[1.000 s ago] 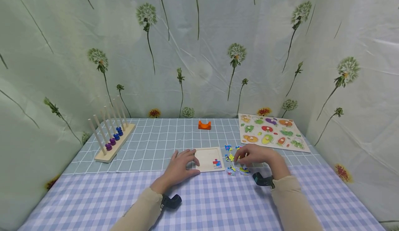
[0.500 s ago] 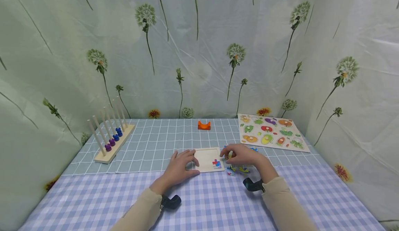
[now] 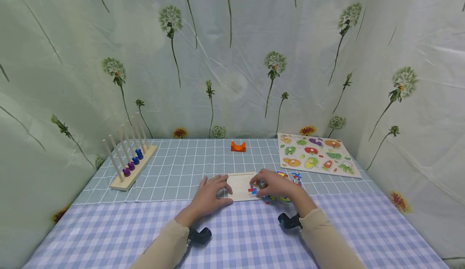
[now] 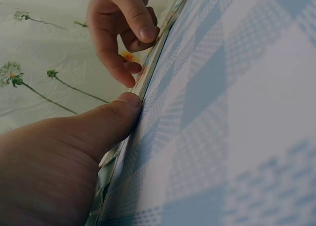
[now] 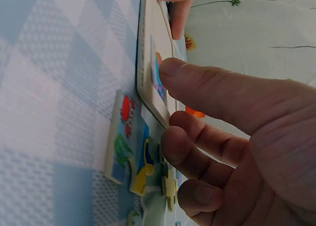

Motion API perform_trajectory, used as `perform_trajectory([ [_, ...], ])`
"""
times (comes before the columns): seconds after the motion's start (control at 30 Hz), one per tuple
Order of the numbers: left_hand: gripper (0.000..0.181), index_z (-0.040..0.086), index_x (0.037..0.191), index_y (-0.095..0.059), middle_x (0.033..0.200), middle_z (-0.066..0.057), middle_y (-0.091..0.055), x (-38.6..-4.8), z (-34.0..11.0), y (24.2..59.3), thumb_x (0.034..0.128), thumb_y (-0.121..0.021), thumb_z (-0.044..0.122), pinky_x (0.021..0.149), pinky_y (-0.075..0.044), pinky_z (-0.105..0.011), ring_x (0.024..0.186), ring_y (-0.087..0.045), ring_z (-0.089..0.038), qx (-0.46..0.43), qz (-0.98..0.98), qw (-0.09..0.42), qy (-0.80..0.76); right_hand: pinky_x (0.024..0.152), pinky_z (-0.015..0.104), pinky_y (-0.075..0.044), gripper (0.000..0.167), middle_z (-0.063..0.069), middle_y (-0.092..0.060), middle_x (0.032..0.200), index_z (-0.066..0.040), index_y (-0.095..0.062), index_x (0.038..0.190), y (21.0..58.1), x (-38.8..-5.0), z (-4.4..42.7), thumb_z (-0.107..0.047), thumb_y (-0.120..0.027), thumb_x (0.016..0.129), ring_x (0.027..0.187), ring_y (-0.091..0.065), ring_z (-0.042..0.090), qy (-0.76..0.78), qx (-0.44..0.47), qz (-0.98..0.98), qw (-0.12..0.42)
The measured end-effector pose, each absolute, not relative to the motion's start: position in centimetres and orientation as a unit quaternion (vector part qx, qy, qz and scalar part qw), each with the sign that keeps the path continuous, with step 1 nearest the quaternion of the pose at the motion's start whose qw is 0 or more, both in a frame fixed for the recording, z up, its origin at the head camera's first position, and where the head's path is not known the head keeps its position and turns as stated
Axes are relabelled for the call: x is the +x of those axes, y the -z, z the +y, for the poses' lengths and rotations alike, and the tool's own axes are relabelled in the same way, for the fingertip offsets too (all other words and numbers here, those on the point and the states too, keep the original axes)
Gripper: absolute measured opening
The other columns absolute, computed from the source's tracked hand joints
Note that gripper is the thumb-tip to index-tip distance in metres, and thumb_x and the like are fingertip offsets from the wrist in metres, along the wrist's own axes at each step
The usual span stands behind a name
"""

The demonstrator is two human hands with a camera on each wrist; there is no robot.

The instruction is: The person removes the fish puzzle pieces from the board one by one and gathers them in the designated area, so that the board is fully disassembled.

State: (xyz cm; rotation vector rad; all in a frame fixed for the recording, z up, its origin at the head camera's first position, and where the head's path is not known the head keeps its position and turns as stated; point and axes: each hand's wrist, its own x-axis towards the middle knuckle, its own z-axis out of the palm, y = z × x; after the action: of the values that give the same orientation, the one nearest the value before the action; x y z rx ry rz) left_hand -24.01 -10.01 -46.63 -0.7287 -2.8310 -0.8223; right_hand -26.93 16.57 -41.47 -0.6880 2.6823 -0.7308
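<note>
A shallow wooden puzzle tray (image 3: 237,184) lies in front of me, with a red-and-blue jigsaw piece (image 3: 252,191) near its lower right corner. My left hand (image 3: 208,195) rests along the tray's left side, fingers relaxed, thumb by the front corner. Over the tray's right edge hovers my right hand (image 3: 276,184), fingers loosely bent. In the right wrist view its thumb (image 5: 197,80) is beside or on the piece in the tray; a gap separates it from the other fingers, and nothing shows between them. Loose jigsaw pieces (image 3: 297,178) lie right of the tray, partly hidden under that hand; one piece (image 5: 124,132) shows a red crab.
A vegetable puzzle board (image 3: 316,154) lies at the back right. An orange curved block (image 3: 238,147) sits at the back middle. On the left stands a wooden peg rack (image 3: 125,182) with purple and blue beads. A flowered curtain (image 3: 232,59) encloses the table.
My right hand has moved left from the loose pieces to the tray's right edge, uncovering some pieces behind it. The left hand and the tray stay where they were.
</note>
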Motion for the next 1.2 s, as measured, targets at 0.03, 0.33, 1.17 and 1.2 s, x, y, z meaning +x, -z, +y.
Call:
perform_trajectory([
  [0.03, 0.019, 0.033, 0.091, -0.066, 0.151, -0.006, -0.053, -24.0, -10.0, 46.6, 0.0823, -0.079, 0.044, 0.118, -0.014, -0.072, 0.145, -0.042, -0.035, -0.240, -0.931, 0.052, 0.270, 0.084, 0.032, -0.052, 0.029, -0.003, -0.060, 0.106, -0.022, -0.072, 0.112, 41.5, -26.9, 16.5, -0.019, -0.080, 0.084, 0.090, -0.055, 0.015, 0.254, -0.238, 0.927, 0.140],
  [0.33, 0.019, 0.032, 0.091, -0.066, 0.150, -0.006, -0.053, -23.9, -10.0, 46.7, 0.0822, -0.079, 0.043, 0.118, -0.015, -0.072, 0.145, -0.042, -0.035, -0.244, -0.928, 0.057, 0.275, 0.081, 0.030, -0.051, 0.025, -0.003, -0.056, 0.103, -0.023, -0.071, 0.104, 41.9, -26.8, 16.1, -0.017, -0.082, 0.082, 0.086, -0.054, 0.015, 0.254, -0.220, 0.931, 0.139],
  [1.17, 0.019, 0.031, 0.091, -0.066, 0.150, -0.006, -0.053, -23.9, -10.0, 46.5, 0.0820, -0.080, 0.042, 0.117, -0.014, -0.073, 0.145, -0.042, -0.034, -0.240, -0.930, 0.056, 0.272, 0.074, 0.028, -0.046, 0.026, -0.003, -0.058, 0.090, -0.019, -0.053, 0.095, 41.2, -26.4, 16.0, -0.011, -0.076, 0.087, 0.082, -0.054, 0.014, 0.271, -0.247, 0.921, 0.133],
  [1.2, 0.019, 0.031, 0.091, -0.066, 0.151, -0.006, -0.053, -23.9, -10.0, 46.5, 0.0821, -0.080, 0.042, 0.117, -0.014, -0.073, 0.145, -0.042, -0.034, -0.240, -0.930, 0.055, 0.271, 0.073, 0.027, -0.046, 0.024, -0.003, -0.057, 0.089, -0.018, -0.052, 0.094, 41.2, -26.4, 16.2, -0.011, -0.074, 0.088, 0.082, -0.054, 0.014, 0.274, -0.252, 0.919, 0.132],
])
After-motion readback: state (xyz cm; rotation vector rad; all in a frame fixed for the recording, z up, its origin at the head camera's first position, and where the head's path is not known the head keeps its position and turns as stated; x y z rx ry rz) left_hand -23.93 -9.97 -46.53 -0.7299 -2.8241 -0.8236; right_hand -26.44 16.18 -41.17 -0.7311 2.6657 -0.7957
